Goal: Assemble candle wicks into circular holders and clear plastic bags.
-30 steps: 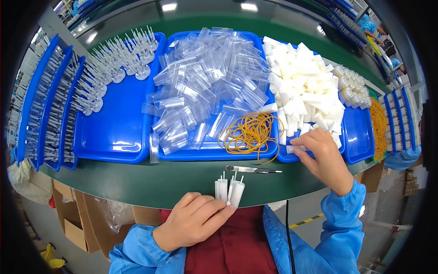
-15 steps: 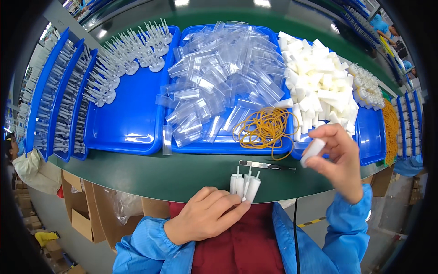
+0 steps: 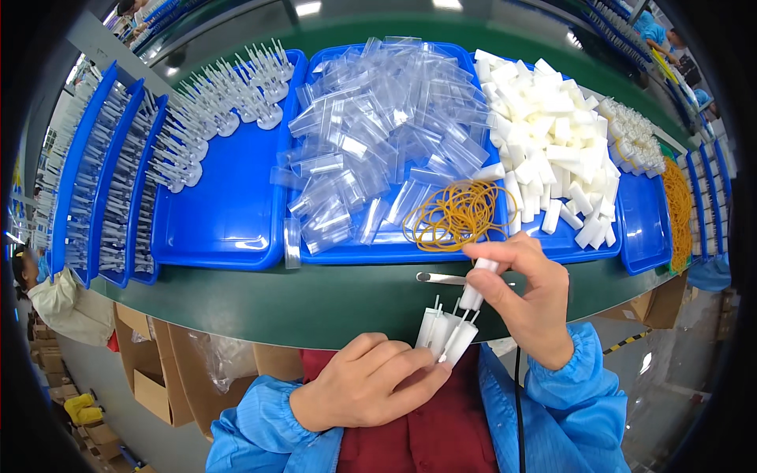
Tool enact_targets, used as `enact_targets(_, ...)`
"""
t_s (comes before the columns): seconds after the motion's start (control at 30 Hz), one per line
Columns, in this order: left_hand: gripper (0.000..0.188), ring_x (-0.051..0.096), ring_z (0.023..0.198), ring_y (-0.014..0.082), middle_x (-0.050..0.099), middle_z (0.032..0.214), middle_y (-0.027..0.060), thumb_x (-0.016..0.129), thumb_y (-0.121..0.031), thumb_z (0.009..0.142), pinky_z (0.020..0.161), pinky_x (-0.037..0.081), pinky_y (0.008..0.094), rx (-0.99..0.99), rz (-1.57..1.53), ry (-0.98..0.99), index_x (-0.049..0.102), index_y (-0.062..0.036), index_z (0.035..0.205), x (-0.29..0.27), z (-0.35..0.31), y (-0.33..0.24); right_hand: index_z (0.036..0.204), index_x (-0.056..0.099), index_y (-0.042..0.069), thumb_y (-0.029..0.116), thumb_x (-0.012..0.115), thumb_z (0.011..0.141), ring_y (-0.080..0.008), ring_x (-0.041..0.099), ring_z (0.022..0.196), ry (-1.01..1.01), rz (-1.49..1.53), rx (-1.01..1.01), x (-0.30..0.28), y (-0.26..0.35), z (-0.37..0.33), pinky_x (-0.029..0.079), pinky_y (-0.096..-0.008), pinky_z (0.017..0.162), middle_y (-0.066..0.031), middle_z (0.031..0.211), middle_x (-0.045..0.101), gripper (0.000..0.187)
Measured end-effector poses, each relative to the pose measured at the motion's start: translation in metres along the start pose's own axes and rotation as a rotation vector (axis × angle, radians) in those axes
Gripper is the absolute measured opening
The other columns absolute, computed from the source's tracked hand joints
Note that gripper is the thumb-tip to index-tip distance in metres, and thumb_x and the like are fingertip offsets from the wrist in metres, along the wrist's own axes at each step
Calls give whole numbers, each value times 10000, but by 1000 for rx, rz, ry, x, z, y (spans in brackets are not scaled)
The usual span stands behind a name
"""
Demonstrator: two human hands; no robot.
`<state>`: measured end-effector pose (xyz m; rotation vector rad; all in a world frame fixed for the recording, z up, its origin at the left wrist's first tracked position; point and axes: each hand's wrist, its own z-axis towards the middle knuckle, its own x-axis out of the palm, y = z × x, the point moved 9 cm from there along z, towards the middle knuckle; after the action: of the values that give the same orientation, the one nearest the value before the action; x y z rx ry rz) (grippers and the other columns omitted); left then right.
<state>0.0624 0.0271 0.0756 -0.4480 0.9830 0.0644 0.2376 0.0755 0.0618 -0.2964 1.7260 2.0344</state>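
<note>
My left hand [image 3: 367, 385] grips a plastic piece with several thin white stems [image 3: 465, 315], its base hidden by my fingers. White foam tubes [image 3: 432, 325] sit around stems of the piece, with stem tips showing above them. Between the thumb and fingers of my right hand [image 3: 530, 296] is one more white foam tube [image 3: 478, 290]. It is tilted, with its lower end right over or at a bare stem; whether the stem has entered it I cannot tell. Partly covered by that tube, a metal tool like tweezers [image 3: 432, 278] lies on the green table [image 3: 331, 303].
Blue trays hold stemmed white pieces [image 3: 229, 87], clear plastic sleeves [image 3: 355, 142], orange rubber bands [image 3: 457, 217] and a heap of foam tubes [image 3: 552, 142]. Stacked blue trays [image 3: 110, 173] stand at the left. Cardboard boxes [image 3: 162, 363] are below the table edge.
My right hand has come left and down, bringing its foam tube to the stems. The held piece has shifted slightly right and down with my left hand and tilted.
</note>
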Motion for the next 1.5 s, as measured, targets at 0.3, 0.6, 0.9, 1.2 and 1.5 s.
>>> enact_targets(0.3, 407, 565, 777, 115, 635, 978, -38, 681, -156, 720, 731, 414, 279, -32, 32, -30, 753, -161, 1120, -5, 3, 9, 974, 770, 106, 128, 806, 800, -165, 575, 867, 187, -94, -135, 18, 18, -11, 396, -355, 878, 13, 824, 642, 179)
enact_targets(0.6, 318, 613, 867, 151, 661, 995, 5, 710, -150, 764, 714, 455, 305, -49, 9, -261, 706, -134, 1081, -12, -11, 26, 885, 758, 124, 114, 831, 753, -189, 645, 937, 132, -119, -352, 23, 39, -28, 424, -490, 971, -8, 876, 692, 151)
enact_targets(0.9, 390, 522, 1288, 239, 420, 1433, 146, 669, 0, 932, 1005, 535, 375, -638, -1330, -210, 547, -1, 1302, 33, -14, 61, 903, 757, 132, 112, 839, 725, -237, 625, 1020, 142, -9, -308, 17, 29, -31, 395, -478, 1011, -6, 952, 723, 197)
enact_targets(1.2, 367, 528, 1296, 282, 440, 1436, 211, 580, 67, 953, 1016, 524, 395, -675, -1317, -170, 530, 30, 1315, 42, -18, 62, 901, 759, 150, 114, 813, 732, -232, 602, 1070, 249, -125, -360, 28, 34, -32, 388, -477, 1021, 1, 1023, 721, 181)
enact_targets(1.5, 333, 506, 1329, 291, 439, 1470, 234, 601, 69, 945, 1073, 475, 420, -632, -1445, -195, 575, 44, 1276, 39, -17, 60, 924, 739, 180, 215, 861, 721, -201, 601, 1110, 335, -153, -494, 42, 37, -41, 371, -478, 1030, 30, 993, 717, 240)
